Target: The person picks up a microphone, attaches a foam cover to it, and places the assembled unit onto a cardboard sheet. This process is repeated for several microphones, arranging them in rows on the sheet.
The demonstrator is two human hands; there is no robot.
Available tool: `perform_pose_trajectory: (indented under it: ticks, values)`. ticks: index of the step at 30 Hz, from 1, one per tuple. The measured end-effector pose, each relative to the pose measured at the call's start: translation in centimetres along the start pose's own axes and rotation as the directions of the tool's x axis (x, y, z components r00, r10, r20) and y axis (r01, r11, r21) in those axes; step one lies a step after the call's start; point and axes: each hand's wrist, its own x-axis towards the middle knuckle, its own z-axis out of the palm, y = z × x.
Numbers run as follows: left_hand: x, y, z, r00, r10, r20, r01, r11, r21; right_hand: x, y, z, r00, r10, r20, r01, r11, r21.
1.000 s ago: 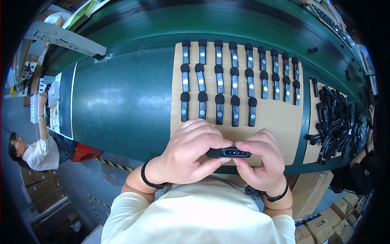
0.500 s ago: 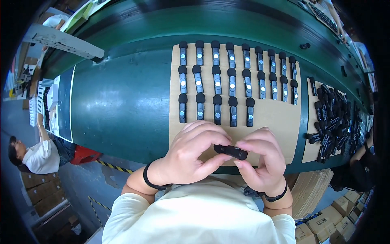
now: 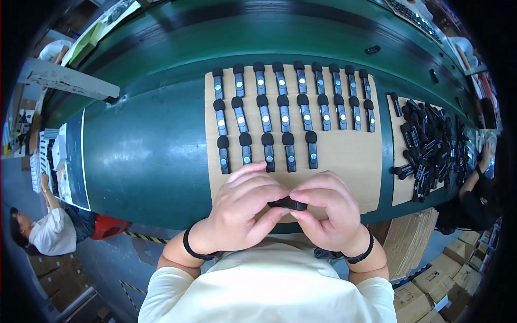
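Note:
Above the table's near edge, a small black wireless microphone [image 3: 291, 203] lies sideways between my two hands. My left hand [image 3: 242, 210] is closed round its left end with thumb and fingers, hiding that end. On its other end, the thumb and fingertips of my right hand [image 3: 329, 211] pinch from the right. Just beyond, rows of similar microphones with foam tops [image 3: 268, 153] lie on a sheet of cardboard [image 3: 344, 156]. Two full rows stretch across the far part. A shorter third row sits nearest my fingers.
Right of the sheet, a heap of black microphones [image 3: 425, 145] lies on another cardboard piece. The green table [image 3: 145, 145] carries a grey metal post [image 3: 70, 78] at far left. A seated person [image 3: 51, 226] is at left; another person in black [image 3: 476, 199] is at right.
The view has shifted, so the table and rows appear further left and lower. My right fingers have closed in over the microphone, which shows less of its length. Both hands still hold it.

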Motion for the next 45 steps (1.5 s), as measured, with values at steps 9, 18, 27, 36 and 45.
perform_pose_trajectory:
  ticks: [9,18,27,36,45]
  values:
    - [-0.9,-0.2,-2.7,0.980,-0.188,-0.060,0.185,0.982,-0.050,-0.8,0.6,-2.6,0.975,0.217,-0.056,-0.221,0.972,-0.083]
    - [-4.1,-3.7,-5.3,0.826,-0.395,-0.403,0.338,0.918,-0.206,-3.2,2.8,-4.8,0.980,0.152,0.129,-0.040,0.784,-0.620]
    - [-4.2,-5.6,-5.6,0.798,-0.427,-0.426,0.360,0.904,-0.230,-2.1,3.5,-5.0,0.966,0.203,0.158,-0.042,0.729,-0.683]
    - [-3.5,-6.3,-5.8,0.780,-0.467,-0.417,0.408,0.884,-0.226,3.2,3.6,-12.3,0.940,0.292,0.176,-0.072,0.675,-0.734]
    - [-3.2,-6.1,-6.4,0.749,-0.482,-0.454,0.450,0.874,-0.184,12.8,17.9,-19.9,0.936,0.290,0.198,0.016,0.529,-0.848]
